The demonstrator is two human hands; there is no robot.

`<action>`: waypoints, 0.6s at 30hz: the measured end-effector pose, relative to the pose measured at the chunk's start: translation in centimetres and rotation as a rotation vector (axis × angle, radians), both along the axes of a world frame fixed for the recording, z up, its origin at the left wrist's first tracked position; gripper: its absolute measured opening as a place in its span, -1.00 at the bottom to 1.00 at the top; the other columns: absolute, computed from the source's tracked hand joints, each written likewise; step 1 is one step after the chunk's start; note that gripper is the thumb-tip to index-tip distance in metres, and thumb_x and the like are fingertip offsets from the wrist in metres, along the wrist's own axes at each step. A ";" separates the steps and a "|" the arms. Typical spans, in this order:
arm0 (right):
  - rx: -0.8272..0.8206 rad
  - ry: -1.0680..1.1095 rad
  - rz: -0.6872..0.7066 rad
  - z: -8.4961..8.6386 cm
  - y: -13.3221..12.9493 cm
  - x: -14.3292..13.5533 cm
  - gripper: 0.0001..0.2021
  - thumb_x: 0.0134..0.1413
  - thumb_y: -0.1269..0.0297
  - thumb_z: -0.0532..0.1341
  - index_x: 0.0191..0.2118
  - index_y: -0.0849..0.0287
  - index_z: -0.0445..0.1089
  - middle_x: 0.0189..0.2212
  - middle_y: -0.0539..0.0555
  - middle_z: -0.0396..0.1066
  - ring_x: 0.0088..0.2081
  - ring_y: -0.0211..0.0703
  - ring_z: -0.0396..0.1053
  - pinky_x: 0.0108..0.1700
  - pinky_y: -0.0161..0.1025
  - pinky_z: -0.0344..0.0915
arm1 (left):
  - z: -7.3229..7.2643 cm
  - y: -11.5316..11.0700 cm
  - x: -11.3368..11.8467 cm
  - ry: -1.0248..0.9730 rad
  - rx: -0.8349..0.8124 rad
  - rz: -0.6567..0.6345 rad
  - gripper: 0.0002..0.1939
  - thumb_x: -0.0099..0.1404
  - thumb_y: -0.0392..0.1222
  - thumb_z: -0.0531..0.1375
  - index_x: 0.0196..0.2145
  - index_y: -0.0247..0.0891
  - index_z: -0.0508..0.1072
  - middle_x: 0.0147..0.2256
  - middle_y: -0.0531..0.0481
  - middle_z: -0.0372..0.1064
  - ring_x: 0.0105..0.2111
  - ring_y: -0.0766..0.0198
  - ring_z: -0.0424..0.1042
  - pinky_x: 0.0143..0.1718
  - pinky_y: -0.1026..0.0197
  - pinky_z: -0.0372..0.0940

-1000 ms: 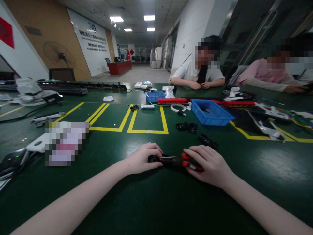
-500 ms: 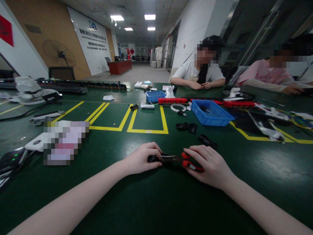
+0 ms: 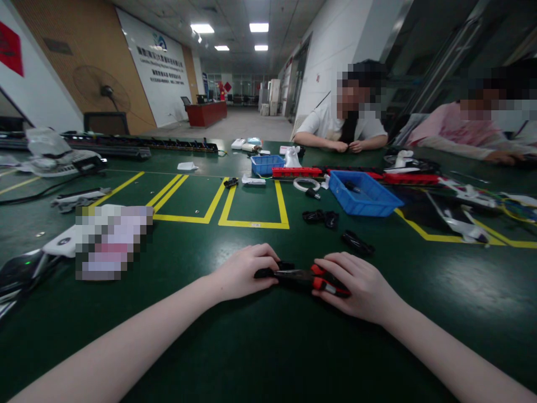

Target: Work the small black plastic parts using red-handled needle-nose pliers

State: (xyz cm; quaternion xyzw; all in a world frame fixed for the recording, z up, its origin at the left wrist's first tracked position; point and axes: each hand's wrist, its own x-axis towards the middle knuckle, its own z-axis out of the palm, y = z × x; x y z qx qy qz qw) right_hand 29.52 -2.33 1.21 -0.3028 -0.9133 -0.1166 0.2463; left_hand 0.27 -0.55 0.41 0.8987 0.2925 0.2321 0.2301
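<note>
In the head view my right hand [image 3: 356,282] is closed around a pair of pliers [image 3: 329,282] with red and black handles. The dark jaws point left and reach the small black part that my left hand [image 3: 251,271] grips. That black part [image 3: 265,273] is pinched between thumb and fingers, and the fingers cover much of it. Its exact kind is unclear. Both hands are low over the green table, with the plier tips close to the left fingertips. Beyond my right hand lies a bundled black cable [image 3: 357,242].
A large blue bin [image 3: 363,196] and a smaller blue bin [image 3: 267,164] stand farther back, near red strips [image 3: 296,172]. More black bundled pieces [image 3: 320,218] lie ahead. Yellow tape [image 3: 254,225] marks the green table [image 3: 268,347]. A person [image 3: 342,131] sits across, another at right.
The plier handles have come closer together and the jaws look more closed and darker. Both hands stay in nearly the same place.
</note>
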 end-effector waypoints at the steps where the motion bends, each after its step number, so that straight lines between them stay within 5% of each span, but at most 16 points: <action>1: -0.001 -0.001 0.002 0.0 0.0 0.0 -0.60 0.11 0.08 0.27 -0.01 0.23 0.39 -0.20 0.21 0.49 -0.26 -0.10 0.45 -0.26 -0.17 0.46 | 0.0 0.0 0.0 -0.001 -0.008 -0.004 -0.88 0.28 -0.28 0.27 -0.20 -0.24 0.46 -0.06 -0.08 0.38 -0.08 0.15 0.42 -0.07 0.07 0.36; 18: -0.060 0.014 0.015 -0.2 0.3 0.4 -0.62 0.11 0.13 0.27 0.01 0.21 0.38 -0.18 0.19 0.49 -0.23 -0.07 0.47 -0.23 -0.17 0.46 | 0.4 0.2 -0.2 -0.006 -0.022 -0.030 -0.86 0.28 -0.25 0.29 -0.19 -0.27 0.49 -0.05 -0.09 0.41 -0.08 0.16 0.44 -0.06 0.09 0.35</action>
